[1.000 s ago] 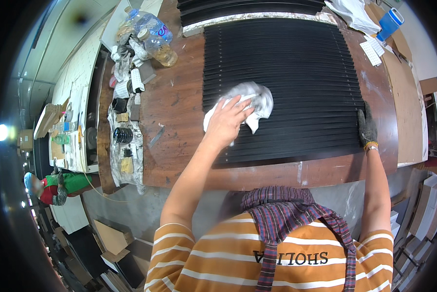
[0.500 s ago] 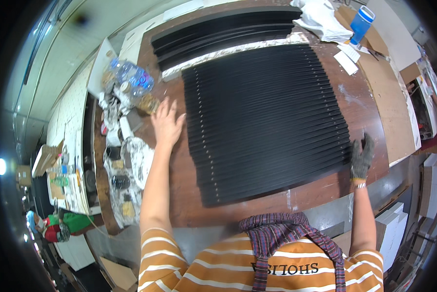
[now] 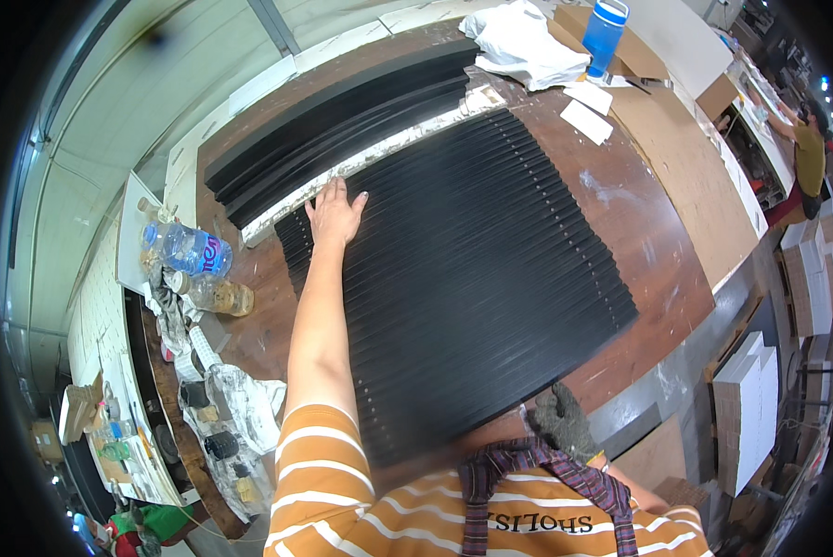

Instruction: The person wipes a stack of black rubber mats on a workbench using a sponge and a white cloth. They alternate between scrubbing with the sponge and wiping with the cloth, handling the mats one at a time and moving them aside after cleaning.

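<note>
Many long black strips [image 3: 463, 269] lie side by side in a wide sheet, with rows of small pale dots near their ends. My bare left hand [image 3: 335, 215] reaches across them to the far left part. It is open, palm down, its fingertips at the white, stained bar [image 3: 370, 153] along the sheet's far edge. Beyond that bar is another stack of black strips [image 3: 342, 116]. My right hand [image 3: 565, 425], in a dark grey glove, is beside the near edge of the sheet, close to my body. Its fingers are bent and not clear enough to read.
The brown table [image 3: 648, 232] carries plastic bottles [image 3: 189, 249] and stained rags [image 3: 245, 399] at left. A white cloth [image 3: 528, 42], a blue bottle [image 3: 605, 37] and paper slips [image 3: 586, 121] are at the far right. Another person [image 3: 809, 153] works at the right.
My left hand has moved from the bare table at the left onto the strips by the white bar. My gloved right hand has left the sheet's right edge for its near edge. The view has turned.
</note>
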Demonstrator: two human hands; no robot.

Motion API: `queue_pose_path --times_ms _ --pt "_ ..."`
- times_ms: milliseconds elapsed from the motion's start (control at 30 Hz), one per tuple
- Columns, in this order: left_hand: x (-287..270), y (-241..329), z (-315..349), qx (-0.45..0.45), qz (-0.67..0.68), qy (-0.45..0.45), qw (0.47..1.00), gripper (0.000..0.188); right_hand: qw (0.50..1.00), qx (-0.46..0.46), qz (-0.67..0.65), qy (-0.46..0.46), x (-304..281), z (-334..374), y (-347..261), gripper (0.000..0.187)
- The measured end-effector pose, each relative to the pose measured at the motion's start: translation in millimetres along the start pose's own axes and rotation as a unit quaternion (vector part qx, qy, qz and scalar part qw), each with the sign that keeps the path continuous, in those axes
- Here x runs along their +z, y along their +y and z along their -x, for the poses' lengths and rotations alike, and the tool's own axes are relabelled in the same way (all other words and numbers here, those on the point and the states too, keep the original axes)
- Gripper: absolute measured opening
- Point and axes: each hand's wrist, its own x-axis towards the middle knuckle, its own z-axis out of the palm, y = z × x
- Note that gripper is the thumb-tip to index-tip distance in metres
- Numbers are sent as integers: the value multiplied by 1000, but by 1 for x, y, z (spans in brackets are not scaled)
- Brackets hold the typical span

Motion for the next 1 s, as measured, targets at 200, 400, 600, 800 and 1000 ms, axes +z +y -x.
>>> queue_pose_path --times_ms 200,400,600,800,1000 --pt "-19 7 38 -41 5 -32 999 71 996 -17 70 -51 12 -14 -36 45" --pt "-19 2 74 -32 -19 -32 999 80 976 -6 197 91 -1 -45 -35 82" --pt "-17 -10 124 0 20 3 1000 89 960 -117 243 71 -51 -79 -46 88" --pt "-31 -17 211 15 56 -121 991 92 912 -64 347 212 -74 -94 -103 91" --pt "-25 -6 315 -57 292 -346 890 75 854 -51 471 215 -85 -152 -160 96"
